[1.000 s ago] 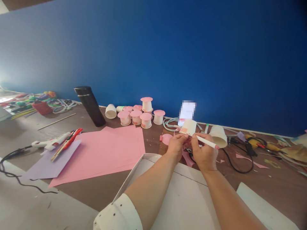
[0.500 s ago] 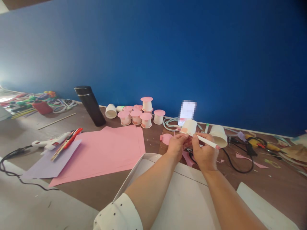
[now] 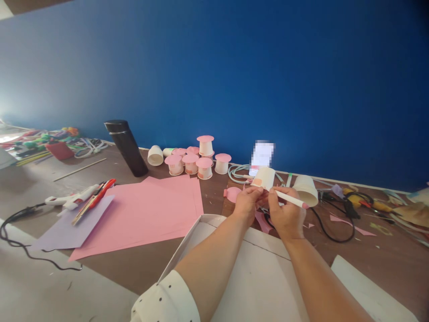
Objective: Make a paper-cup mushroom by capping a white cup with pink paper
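A white paper cup [image 3: 265,176] with a small orange patch on its side is upside down at the back of the table. My left hand [image 3: 246,208] is closed on its near rim. In the fingers of my right hand [image 3: 288,219] is a white marker [image 3: 288,198] with a pink end. Its other end points at the cup; the tip is hidden by my fingers, so I cannot tell if it touches. Just left of my left hand lies a round pink paper piece [image 3: 233,193]. Right of the marker, another white cup [image 3: 305,191] rests tilted.
Several pink-topped cups [image 3: 204,169] stand by the blue wall, left of a lit phone [image 3: 262,154]. Pink sheets [image 3: 150,210], a purple sheet, a red utility knife [image 3: 95,199] and a white glue gun [image 3: 75,197] lie left. A black flask [image 3: 126,150] stands behind them. Cables and scraps lie right.
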Demonstrator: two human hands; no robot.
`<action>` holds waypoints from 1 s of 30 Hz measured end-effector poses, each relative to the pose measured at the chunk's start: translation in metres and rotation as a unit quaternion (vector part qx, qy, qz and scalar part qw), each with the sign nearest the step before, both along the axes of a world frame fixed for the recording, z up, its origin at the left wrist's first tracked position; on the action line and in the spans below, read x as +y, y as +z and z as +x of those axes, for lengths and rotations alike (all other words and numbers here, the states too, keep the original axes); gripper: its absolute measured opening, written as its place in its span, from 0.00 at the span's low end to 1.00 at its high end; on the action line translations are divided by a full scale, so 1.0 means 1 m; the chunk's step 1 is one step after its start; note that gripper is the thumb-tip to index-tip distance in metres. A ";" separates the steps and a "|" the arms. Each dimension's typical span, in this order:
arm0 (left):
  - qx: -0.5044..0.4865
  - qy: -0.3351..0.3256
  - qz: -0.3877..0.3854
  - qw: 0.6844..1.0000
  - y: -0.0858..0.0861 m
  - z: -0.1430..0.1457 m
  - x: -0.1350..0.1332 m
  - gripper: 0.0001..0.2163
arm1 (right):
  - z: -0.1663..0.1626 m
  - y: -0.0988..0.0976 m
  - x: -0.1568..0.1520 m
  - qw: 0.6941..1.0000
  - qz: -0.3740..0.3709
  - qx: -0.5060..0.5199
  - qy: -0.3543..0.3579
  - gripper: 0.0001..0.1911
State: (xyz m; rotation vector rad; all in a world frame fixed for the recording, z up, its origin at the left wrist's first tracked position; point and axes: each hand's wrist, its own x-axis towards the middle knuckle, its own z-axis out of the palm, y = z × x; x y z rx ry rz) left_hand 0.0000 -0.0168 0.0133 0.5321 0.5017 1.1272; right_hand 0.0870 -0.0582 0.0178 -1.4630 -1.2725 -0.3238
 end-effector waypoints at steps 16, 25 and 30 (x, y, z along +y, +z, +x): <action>-0.004 -0.003 0.006 1.000 -0.001 0.000 0.000 0.12 | 0.001 -0.001 0.001 1.000 0.010 -0.006 -0.009 0.08; -0.018 -0.007 -0.002 1.000 -0.005 -0.001 0.003 0.10 | -0.001 0.001 0.000 1.000 0.024 -0.003 -0.005 0.08; -0.032 -0.011 -0.006 0.999 -0.006 -0.001 0.004 0.09 | -0.002 0.002 -0.001 0.999 0.034 0.000 -0.005 0.08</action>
